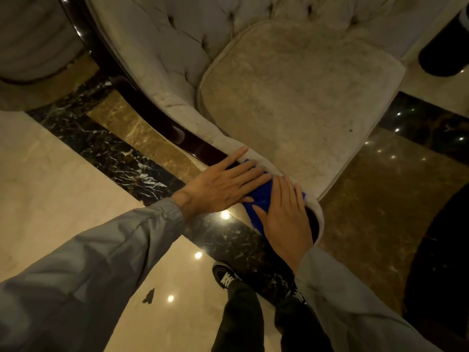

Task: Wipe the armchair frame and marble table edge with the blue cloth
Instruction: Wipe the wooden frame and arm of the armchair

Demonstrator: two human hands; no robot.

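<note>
I have 2 hands flat on the blue cloth [262, 199] at the armchair frame's [162, 123] front end: left hand [223, 186] and right hand [284, 214], fingers extended, pressing, not pinching. Frame step underway, I judge; next, slide along the dark rail.

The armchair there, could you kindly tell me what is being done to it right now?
A person is pressing a blue cloth onto the front end of the armchair's dark frame, with the left hand and right hand both flat on it. The seat cushion is bare, and no marble table is in view.
</note>
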